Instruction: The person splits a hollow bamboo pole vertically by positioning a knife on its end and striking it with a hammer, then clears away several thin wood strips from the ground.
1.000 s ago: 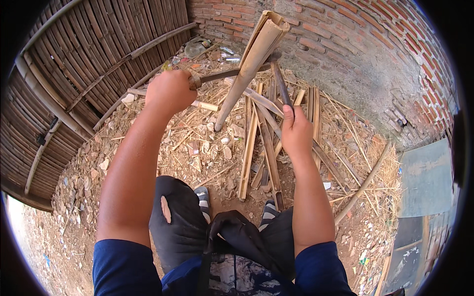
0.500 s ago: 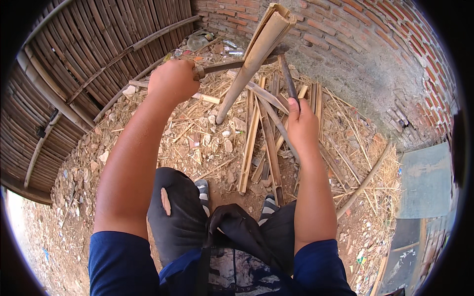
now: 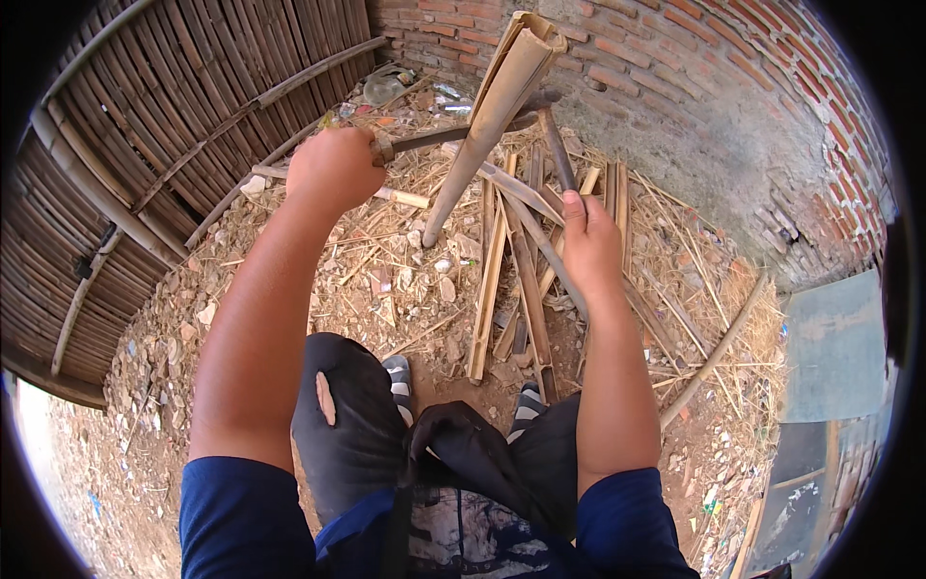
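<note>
My left hand point(image 3: 333, 174) is wrapped round the handle of a machete point(image 3: 429, 139). Its dark blade runs rightward into a split bamboo pole point(image 3: 485, 135), and the tip comes out on the far side. That pole stands at a slant, its split top leaning away to the right and its foot on the ground. My right hand point(image 3: 591, 249) grips the handle of a hammer point(image 3: 557, 147), thumb along the shaft. The hammer's head is beside the blade's tip, right of the pole; whether they touch I cannot tell.
Several split bamboo strips point(image 3: 532, 299) lie in front of my feet, with a longer pole point(image 3: 716, 352) to the right. Rubble and straw cover the ground. A slatted bamboo wall point(image 3: 183, 106) rises at left, a brick wall point(image 3: 666, 68) behind, and grey-green panels point(image 3: 834, 352) at right.
The bamboo's top has shifted slightly left and down. My left hand and the machete have moved a little left and downward. The right hand with the hammer stays almost in place.
</note>
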Motion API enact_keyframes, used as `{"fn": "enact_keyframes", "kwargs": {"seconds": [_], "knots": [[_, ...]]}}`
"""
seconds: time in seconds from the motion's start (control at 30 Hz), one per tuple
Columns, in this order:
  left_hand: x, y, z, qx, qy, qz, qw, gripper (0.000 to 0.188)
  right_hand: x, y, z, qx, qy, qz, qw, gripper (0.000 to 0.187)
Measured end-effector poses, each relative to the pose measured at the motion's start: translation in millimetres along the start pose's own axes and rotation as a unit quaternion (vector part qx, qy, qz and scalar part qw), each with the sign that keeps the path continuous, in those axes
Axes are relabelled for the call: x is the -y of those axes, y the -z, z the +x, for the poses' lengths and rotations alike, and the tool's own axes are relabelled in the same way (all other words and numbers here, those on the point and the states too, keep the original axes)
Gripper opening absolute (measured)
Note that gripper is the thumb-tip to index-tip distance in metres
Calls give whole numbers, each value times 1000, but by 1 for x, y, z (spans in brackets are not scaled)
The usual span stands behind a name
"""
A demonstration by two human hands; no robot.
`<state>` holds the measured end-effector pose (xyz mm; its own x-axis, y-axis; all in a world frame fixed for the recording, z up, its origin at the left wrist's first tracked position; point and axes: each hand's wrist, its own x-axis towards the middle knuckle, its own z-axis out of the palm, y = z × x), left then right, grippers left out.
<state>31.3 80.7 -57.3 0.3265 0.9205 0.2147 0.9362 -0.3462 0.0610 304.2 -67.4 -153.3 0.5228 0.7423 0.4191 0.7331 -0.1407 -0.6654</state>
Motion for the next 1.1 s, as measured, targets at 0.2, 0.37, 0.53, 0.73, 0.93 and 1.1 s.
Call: {"fn": "enact_keyframes", "kwargs": {"seconds": [0.2,0.37,0.53,0.73,0.93,1.1], "knots": [[3,-1,-1,9,12,7,1000,27,29,36,-1,-128,-64,273,951,44],[-2,-1,-1,9,7,-7,1000,27,12,1,-10,-98,24,60,993,45],[-3,0,-3,13,-6,1,1000,30,1,-3,2,-9,-2,48,999,49],[2,-4,-2,-7,1,13,1000,27,33,35,-1,-135,-61,322,935,49],[-9,-2,2,5,-3,-3,1000,28,-15,-19,-7,-32,56,-48,997,47],[-1,-6,-4,-6,0,12,1000,27,18,21,2,-30,-40,114,992,53]]}}
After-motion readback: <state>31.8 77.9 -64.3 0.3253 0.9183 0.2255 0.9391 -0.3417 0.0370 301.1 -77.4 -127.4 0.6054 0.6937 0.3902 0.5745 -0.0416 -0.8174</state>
